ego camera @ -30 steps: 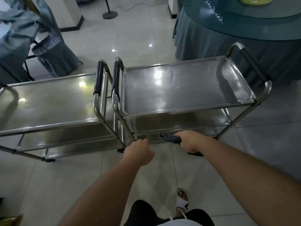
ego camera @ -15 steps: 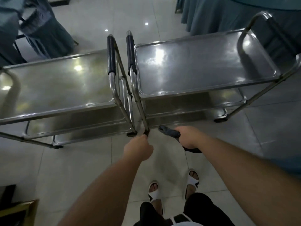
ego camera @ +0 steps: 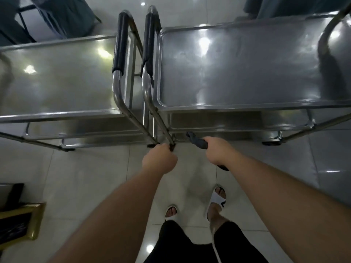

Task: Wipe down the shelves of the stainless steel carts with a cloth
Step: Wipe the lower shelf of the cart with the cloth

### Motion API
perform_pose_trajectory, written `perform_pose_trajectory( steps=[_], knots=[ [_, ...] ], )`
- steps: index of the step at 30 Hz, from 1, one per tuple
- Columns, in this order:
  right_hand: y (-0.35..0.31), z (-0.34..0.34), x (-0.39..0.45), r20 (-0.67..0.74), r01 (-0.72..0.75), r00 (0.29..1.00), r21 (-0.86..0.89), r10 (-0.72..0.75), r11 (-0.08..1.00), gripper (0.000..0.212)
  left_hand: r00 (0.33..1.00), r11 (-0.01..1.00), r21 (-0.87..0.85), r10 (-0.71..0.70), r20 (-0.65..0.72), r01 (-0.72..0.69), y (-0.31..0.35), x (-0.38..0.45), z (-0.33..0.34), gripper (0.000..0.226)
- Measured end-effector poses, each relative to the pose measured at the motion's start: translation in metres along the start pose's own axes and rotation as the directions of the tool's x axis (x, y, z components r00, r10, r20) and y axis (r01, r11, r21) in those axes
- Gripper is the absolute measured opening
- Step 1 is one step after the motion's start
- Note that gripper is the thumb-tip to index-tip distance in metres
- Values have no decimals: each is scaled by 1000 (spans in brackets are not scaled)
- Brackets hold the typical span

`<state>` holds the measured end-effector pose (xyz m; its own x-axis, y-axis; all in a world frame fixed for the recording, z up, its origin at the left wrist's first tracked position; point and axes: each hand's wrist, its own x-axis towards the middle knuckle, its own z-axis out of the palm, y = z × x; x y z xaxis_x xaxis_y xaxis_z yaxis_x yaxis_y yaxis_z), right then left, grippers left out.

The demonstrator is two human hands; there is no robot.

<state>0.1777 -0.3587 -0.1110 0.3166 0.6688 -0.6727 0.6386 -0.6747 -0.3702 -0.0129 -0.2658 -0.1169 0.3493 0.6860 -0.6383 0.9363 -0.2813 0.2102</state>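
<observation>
The view has tipped steeply downward over the last second: the two stainless steel carts now fill the far half, seen almost from above, and the person's sandalled feet show near the bottom edge. The left hand [ego camera: 159,158] has come forward and its fingers are clenched around the foot of the right cart's [ego camera: 237,69] near-left leg, where earlier it hung short of it. The right hand [ego camera: 218,151] keeps its fingers grasping the dark cloth [ego camera: 197,141], bunched, low beside that cart's bottom shelf and not yet touching steel. The left cart [ego camera: 57,73] stands just beside, handles nearly meeting. I judge the person is bending to brace the cart and start wiping a lower shelf
</observation>
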Motion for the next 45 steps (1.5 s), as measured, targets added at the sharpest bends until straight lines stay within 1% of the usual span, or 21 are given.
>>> perform_pose_trajectory(
  steps=[4,8,11,14,16,18,20,23,26,28,30,31,33,34,35,36,38,40,41,43,45],
  knots=[
    [21,3,40,33,-40,999,12,40,999,50,999,999,-29,-30,-20,29,14,35,8,48],
    [33,15,88,-27,-42,999,83,44,996,36,996,989,-120,-89,-29,85,9,91,18,42],
    [34,24,133,-68,-37,997,103,45,994,48,978,933,-313,-201,-50,176,-4,145,34,40],
    [26,34,176,-63,-32,997,165,43,986,67,942,827,-515,-319,-100,225,-24,190,57,48],
    [21,40,203,-86,-16,996,177,32,984,69,921,737,-658,-347,-177,151,-36,215,70,41],
    [19,47,228,-178,67,983,156,-39,985,58,898,689,-725,-335,-284,27,-46,236,80,29],
    [16,55,253,-269,156,957,146,-112,977,51,877,668,-736,-282,-388,-110,-55,252,93,28],
    [3,71,290,-396,271,894,106,-210,957,51,840,577,-756,-206,-501,-309,-63,269,100,8],
    [-15,91,323,-447,405,829,65,-336,912,53,795,594,-690,-133,-592,-414,-72,288,99,11],
    [-21,109,345,-382,461,824,25,-418,887,54,746,599,-644,-113,-656,-475,-76,299,103,20],
    [-22,126,363,-205,517,834,-35,-513,855,50,677,566,-615,-130,-724,-549,-77,309,110,21],
    [-21,136,372,-88,561,820,-69,-565,825,46,658,531,-618,-143,-739,-579,-76,313,114,21],
    [-20,153,393,38,599,799,-152,-601,786,48,646,444,-637,-155,-747,-630,-72,321,121,26],
    [-19,162,399,32,584,803,-236,-595,776,52,644,408,-646,-166,-747,-645,-70,326,125,30],
    [-19,169,402,-21,572,799,-284,-601,770,55,647,372,-660,-179,-741,-653,-68,331,128,34],
    [-18,176,404,-66,579,769,-353,-636,735,57,655,333,-676,-190,-731,-657,-66,335,130,35],
    [-11,188,406,-132,557,754,-391,-644,733,57,674,287,-703,-210,-709,-650,-64,344,138,39],
    [2,191,406,-180,526,767,-372,-616,765,62,674,297,-715,-244,-698,-633,-64,352,144,41],
    [15,190,406,-218,482,775,-401,-593,779,66,666,307,-715,-265,-698,-628,-64,355,146,42],
    [53,177,404,-319,375,789,-428,-525,822,70,643,324,-711,-303,-703,-624,-63,360,148,42],
    [106,155,401,-433,230,804,-406,-408,884,71,634,321,-717,-336,-697,-618,-60,363,149,43]
  ],
)
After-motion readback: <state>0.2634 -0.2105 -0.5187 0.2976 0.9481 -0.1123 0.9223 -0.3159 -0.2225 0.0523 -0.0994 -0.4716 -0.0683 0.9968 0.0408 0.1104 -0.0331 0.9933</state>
